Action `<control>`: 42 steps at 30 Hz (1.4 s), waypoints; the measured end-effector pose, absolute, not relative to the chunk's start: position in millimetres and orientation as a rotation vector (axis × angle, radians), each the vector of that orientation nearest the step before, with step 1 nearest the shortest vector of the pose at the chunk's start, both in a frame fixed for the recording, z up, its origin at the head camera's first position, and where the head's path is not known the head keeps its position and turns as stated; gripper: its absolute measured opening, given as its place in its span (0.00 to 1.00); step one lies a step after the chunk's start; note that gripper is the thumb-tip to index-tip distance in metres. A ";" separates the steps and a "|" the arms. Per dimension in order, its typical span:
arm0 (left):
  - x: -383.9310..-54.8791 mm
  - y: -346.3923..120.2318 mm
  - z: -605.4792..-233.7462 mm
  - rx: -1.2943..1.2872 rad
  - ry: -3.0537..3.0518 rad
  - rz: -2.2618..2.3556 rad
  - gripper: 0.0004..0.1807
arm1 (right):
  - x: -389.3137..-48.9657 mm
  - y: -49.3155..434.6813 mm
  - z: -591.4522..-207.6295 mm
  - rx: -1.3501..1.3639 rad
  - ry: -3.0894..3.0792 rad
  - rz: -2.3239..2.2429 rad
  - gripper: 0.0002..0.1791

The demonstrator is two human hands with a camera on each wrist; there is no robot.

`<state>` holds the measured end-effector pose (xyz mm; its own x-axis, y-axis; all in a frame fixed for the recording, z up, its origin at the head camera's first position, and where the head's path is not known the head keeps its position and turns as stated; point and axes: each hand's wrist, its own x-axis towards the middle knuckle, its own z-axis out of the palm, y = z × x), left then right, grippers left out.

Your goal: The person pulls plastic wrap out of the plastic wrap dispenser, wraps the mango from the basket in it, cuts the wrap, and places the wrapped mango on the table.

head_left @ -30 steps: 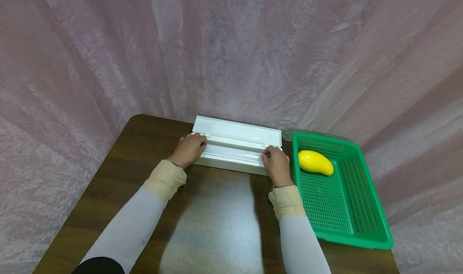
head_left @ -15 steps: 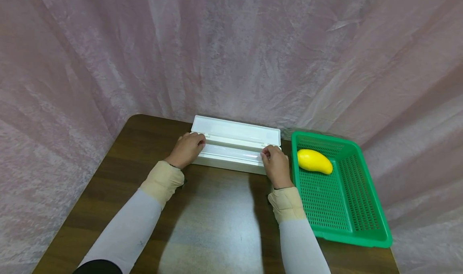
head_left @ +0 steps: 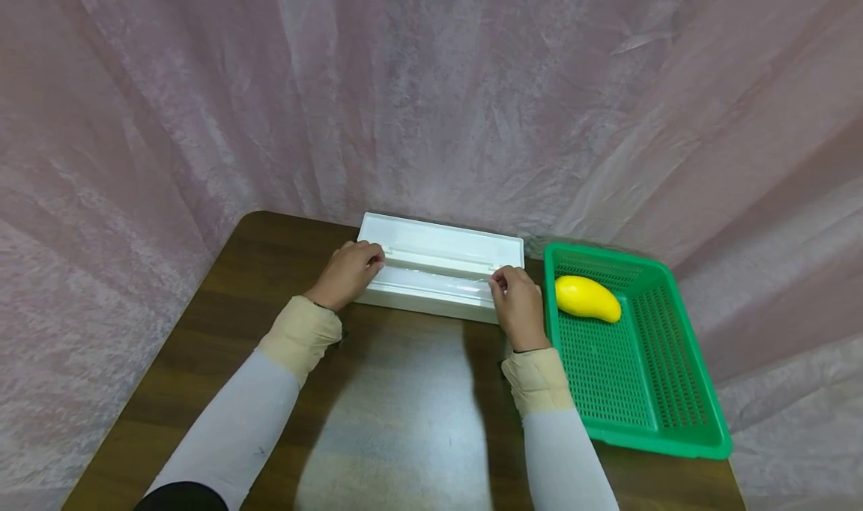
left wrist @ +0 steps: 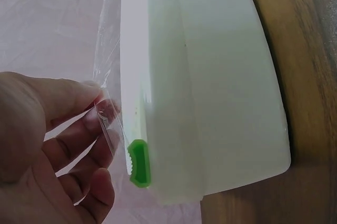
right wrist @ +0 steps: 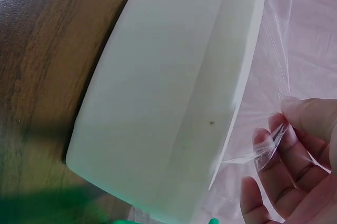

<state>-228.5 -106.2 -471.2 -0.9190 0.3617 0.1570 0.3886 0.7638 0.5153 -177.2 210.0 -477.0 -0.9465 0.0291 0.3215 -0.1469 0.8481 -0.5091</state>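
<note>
A white cling film dispenser lies across the far part of the table with its lid tipped back. Clear cling film stretches along the dispenser's long edge. At the left end, my left hand pinches the film between thumb and fingertips. My right hand pinches the film's other corner at the right end; crumpled film lies against its fingers in the right wrist view. Beside my left fingers, a green slide cutter sits at the dispenser's end. The roll inside is mostly hidden.
Close to my right hand stands a green plastic basket with a yellow mango in it. The wooden table ends at a pink curtain just behind the dispenser.
Both hands have risen slightly from the dispenser, drawing the pinched film up with them. The basket and mango stay where they were.
</note>
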 end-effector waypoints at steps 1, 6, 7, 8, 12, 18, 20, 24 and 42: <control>-228.7 -106.5 -470.1 -0.618 -2.907 -0.869 0.05 | -177.2 210.0 -475.9 0.087 -2.705 0.782 0.06; -228.3 -107.5 -463.8 -0.603 -2.938 -0.891 0.05 | -176.9 209.9 -471.5 0.066 -2.709 0.789 0.06; -228.0 -107.7 -462.5 -0.600 -2.944 -0.896 0.05 | -176.7 210.0 -470.6 0.063 -2.710 0.790 0.06; -227.5 -107.7 -461.0 -0.596 -2.949 -0.901 0.05 | -176.3 209.9 -469.7 0.062 -2.708 0.793 0.06; -225.4 -107.7 -456.0 -0.587 -2.957 -0.910 0.06 | -174.5 209.8 -465.5 0.073 -2.696 0.795 0.05; -224.1 -108.6 -451.7 -0.588 -2.941 -0.927 0.06 | -172.1 210.6 -460.4 0.096 -2.690 0.783 0.06; -223.7 -109.1 -450.5 -0.600 -2.937 -0.929 0.07 | -171.3 211.0 -459.1 0.102 -2.693 0.769 0.06; -221.6 -109.9 -446.4 -0.616 -2.933 -0.929 0.06 | -169.4 211.4 -455.9 0.108 -2.702 0.756 0.06; -218.0 -110.5 -432.9 -0.614 -2.930 -0.943 0.07 | -162.0 214.4 -442.7 0.145 -2.668 0.765 0.06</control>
<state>-218.0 -110.5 -432.9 -0.9235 0.3643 0.1201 0.3660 0.7429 0.5605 -162.0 214.4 -442.7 -0.9299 0.0003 0.3678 -0.1946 0.8482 -0.4926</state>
